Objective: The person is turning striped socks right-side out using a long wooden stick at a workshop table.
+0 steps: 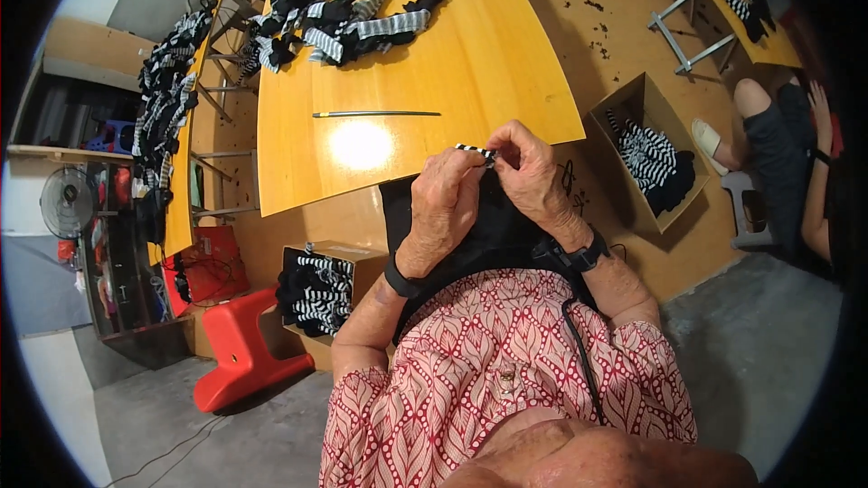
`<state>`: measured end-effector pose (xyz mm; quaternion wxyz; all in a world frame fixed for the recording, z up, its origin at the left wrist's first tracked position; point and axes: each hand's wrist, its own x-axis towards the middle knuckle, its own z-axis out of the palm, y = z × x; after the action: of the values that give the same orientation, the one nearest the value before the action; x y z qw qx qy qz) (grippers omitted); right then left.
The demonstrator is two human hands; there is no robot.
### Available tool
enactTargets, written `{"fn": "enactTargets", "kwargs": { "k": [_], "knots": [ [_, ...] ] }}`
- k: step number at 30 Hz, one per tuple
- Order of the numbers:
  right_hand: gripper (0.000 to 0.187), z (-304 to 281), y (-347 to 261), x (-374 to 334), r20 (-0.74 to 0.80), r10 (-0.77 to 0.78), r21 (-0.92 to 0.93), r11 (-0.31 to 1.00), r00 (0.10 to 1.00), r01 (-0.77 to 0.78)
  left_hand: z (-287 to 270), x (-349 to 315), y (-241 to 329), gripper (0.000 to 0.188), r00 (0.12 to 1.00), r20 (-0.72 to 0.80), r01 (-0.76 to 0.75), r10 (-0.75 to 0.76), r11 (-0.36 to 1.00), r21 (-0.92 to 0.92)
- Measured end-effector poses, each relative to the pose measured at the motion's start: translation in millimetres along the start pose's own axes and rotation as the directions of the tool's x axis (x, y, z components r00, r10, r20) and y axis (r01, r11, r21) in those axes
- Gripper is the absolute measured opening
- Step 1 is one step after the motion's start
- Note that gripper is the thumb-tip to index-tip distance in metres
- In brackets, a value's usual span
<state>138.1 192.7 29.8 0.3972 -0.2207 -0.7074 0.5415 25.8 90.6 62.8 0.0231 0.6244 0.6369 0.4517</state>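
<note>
Head view: fingers of left hand (443,197) and right hand (532,179) pinch small striped knit piece (474,151) between them, black and white. Piece is held at near edge of yellow surface (506,63) — whether it touches wood, I cannot tell. Beyond hands, thin dark rod (380,114) lies across surface. Farther, heap of striped and black knit pieces (334,27). To right, on floor, open carton (644,95) with more such pieces; to left, another carton (369,273), similarly filled — red stool (242,343) near it.

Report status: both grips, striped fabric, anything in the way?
Left grip and right grip pinching striped fabric. Fabric mostly hidden. Thin rod on tabletop, clear of both.
</note>
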Motion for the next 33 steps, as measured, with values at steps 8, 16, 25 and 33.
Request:
{"fn": "enactTargets", "kwargs": {
  "k": [8, 16, 25, 33],
  "knots": [
    [0.01, 10.5, -8.6, 6.5, 0.073, -0.062, -0.165, 0.984, 0.995, 0.073, -1.0, -19.0, -24.0, 0.022, 0.894, 0.008, 0.391, -0.449, 0.769, -0.506],
    [0.009, 15.5, -23.7, 7.8, 0.183, -0.08, -0.209, 0.971, 0.98, 0.119, 5.3, -31.6, -44.1, 0.021, 0.832, 0.078, 0.411, -0.549, 0.517, -0.751],
    [0.021, 14.0, -38.2, -10.3, 0.356, -0.513, -0.345, 0.705, 0.781, 0.62, 24.9, -32.2, -38.6, 0.016, 0.865, -0.221, 0.219, -0.45, 0.735, -0.642],
    [0.016, 8.6, -32.9, -6.0, 0.132, -0.183, -0.246, 0.946, 0.974, 0.211, 17.3, -16.5, -45.6, 0.012, 0.84, -0.153, 0.195, -0.521, 0.553, -0.81]
  ]
}}
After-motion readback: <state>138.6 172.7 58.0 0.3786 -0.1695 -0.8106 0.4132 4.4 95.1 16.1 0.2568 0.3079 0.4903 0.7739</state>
